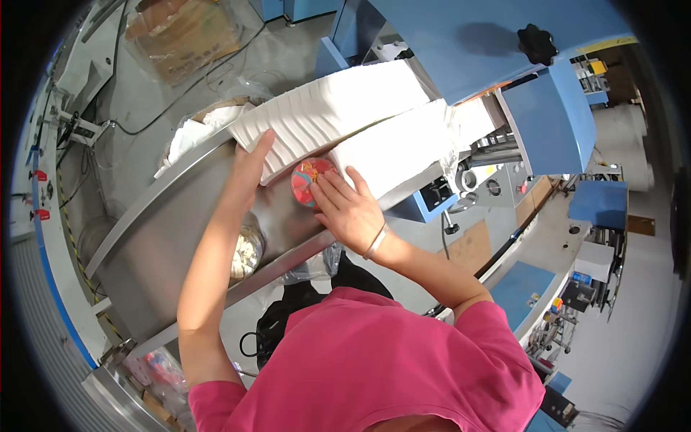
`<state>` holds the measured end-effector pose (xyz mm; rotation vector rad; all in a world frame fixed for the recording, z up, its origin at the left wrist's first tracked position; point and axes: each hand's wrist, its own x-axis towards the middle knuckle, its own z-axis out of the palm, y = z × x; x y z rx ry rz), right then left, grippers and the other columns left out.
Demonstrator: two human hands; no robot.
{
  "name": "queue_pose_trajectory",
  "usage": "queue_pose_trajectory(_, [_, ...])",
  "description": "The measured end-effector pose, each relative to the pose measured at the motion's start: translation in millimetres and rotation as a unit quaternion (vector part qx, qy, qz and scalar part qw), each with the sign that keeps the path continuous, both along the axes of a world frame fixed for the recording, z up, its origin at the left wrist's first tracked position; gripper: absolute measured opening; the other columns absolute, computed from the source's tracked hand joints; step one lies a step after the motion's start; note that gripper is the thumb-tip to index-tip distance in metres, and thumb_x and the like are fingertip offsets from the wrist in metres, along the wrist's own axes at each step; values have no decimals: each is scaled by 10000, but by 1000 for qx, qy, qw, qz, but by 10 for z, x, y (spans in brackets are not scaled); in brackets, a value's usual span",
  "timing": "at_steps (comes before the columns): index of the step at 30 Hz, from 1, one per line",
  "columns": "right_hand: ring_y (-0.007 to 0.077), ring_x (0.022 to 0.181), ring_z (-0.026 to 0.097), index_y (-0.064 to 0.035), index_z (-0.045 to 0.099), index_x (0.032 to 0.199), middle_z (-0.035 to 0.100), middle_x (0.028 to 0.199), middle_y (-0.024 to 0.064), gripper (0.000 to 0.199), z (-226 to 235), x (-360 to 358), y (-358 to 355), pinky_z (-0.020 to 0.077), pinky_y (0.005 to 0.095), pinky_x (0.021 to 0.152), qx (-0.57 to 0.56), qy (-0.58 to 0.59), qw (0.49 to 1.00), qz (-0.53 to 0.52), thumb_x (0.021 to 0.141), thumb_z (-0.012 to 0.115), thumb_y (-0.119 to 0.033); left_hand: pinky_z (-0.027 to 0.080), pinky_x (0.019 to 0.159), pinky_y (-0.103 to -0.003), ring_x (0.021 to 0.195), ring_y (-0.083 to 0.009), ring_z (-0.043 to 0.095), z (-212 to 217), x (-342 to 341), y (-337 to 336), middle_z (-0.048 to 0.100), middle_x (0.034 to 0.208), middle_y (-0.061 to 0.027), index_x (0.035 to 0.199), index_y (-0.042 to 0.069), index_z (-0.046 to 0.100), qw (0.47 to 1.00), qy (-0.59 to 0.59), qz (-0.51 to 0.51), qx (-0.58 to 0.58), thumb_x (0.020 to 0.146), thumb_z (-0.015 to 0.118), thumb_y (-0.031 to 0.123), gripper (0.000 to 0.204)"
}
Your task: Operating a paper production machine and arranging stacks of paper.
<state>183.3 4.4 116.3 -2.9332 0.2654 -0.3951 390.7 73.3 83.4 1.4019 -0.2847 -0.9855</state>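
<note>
Two long rows of white, soft-looking packed sheets lie side by side on a metal chute: a far row [338, 101] with a ridged near-left end, and a nearer row [403, 147]. My left hand [252, 169] holds the ridged end of the far row, its thumb on the layers and its other fingers mostly hidden. My right hand [350, 214] lies with fingers stretched out over the edge of a round red, multicoloured object [308, 180] at the end of the nearer row. A bracelet circles my right wrist.
The metal chute [151, 266] has raised rims. On it, beside my left forearm, sits a round container with pale contents [247, 252]. A blue machine [489, 43] with a black knob [538, 45] stands at far right. A plastic-wrapped cardboard box [180, 43] and cables lie beyond.
</note>
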Motion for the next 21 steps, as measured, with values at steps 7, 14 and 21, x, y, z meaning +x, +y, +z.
queue_pose_trajectory(7, [283, 1115, 497, 32, 545, 1126, 562, 1136, 155, 538, 63, -4, 86, 339, 451, 986, 1, 22, 1000, -5, 669, 695, -210, 316, 986, -290, 1174, -159, 418, 74, -35, -3, 446, 1280, -86, 1324, -3, 327, 998, -10, -10, -56, 883, 573, 280, 579])
queue_pose_trajectory(14, [254, 973, 563, -56, 636, 962, 613, 1001, 91, 308, 267, 149, -267, 431, 392, 856, 131, -86, 987, 29, 687, 701, -177, 300, 1000, -290, 1186, -160, 405, 58, -31, -25, 439, 1286, -88, 1327, -8, 319, 999, -12, -4, -49, 890, 565, 275, 575])
queue_pose_trajectory(21, [262, 708, 600, -50, 637, 925, 628, 777, 90, 192, 350, 405, -721, 486, 356, 641, 97, -118, 987, -57, 750, 654, -128, 305, 1000, -296, 1194, -164, 404, 75, -42, -30, 440, 1288, -88, 1324, 3, 336, 999, -14, -4, -42, 890, 563, 266, 556])
